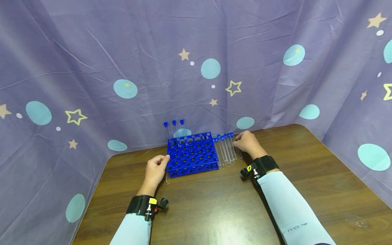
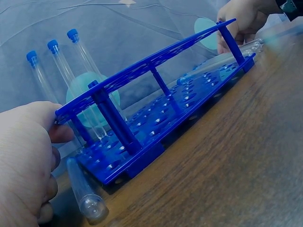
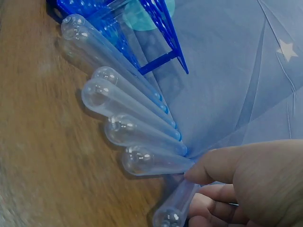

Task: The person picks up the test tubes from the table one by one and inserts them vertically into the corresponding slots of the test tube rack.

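Slanting, a pinched tube [image 3: 178, 201] points its rounded end toward the person [image 1: 291, 204].

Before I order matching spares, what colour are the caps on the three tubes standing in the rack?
Blue; the caps show best in the left wrist view.

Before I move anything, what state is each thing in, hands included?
Rack: upright on the table.
Three rack tubes: standing, capped.
Tube row: lying right of the rack, capped.
Lone tube: lying by the rack's left end; cap unclear.
Rightmost tube: pinched; lifted or not, unclear.
Left hand: pinching the rack's corner.
Right hand: pinching the rightmost tube.
Curtain: hanging, creased.
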Tool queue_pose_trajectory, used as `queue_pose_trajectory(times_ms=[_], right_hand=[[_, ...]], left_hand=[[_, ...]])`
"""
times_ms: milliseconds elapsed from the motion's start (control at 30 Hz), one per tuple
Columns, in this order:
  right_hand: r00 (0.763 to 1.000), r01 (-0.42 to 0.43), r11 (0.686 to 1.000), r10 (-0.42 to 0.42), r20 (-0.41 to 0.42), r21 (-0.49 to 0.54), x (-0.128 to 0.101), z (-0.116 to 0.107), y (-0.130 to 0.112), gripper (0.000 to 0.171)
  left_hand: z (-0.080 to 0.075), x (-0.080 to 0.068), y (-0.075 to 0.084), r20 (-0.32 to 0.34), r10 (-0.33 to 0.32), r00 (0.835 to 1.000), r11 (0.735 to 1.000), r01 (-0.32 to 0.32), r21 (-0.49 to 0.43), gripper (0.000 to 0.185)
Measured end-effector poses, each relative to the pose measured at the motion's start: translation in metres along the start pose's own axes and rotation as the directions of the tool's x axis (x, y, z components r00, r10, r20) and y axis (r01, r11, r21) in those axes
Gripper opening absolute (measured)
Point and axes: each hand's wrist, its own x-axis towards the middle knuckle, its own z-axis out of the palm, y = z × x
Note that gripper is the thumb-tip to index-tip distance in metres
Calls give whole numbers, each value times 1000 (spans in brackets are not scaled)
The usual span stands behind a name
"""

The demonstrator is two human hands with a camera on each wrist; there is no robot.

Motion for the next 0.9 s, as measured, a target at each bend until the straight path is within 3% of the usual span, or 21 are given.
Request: queue_pose_trajectory(times_ms=[300,600,900], right_hand=[[999,-33,999,34,37,-9,-4,-6,-3,41],[999,-33,998,34,31,-52,-3,-7,-2,21],[999,-32,997,35,35,-77,-7,-7,2,49]], left_hand=[[-2,-1,-1,7,-9,1000,1000,9,-3,33],[-2,1,-1,4,-10,1000,1000,10,-1,33],[1,-1,2,1,-23,1000,1000,23,-7,33]])
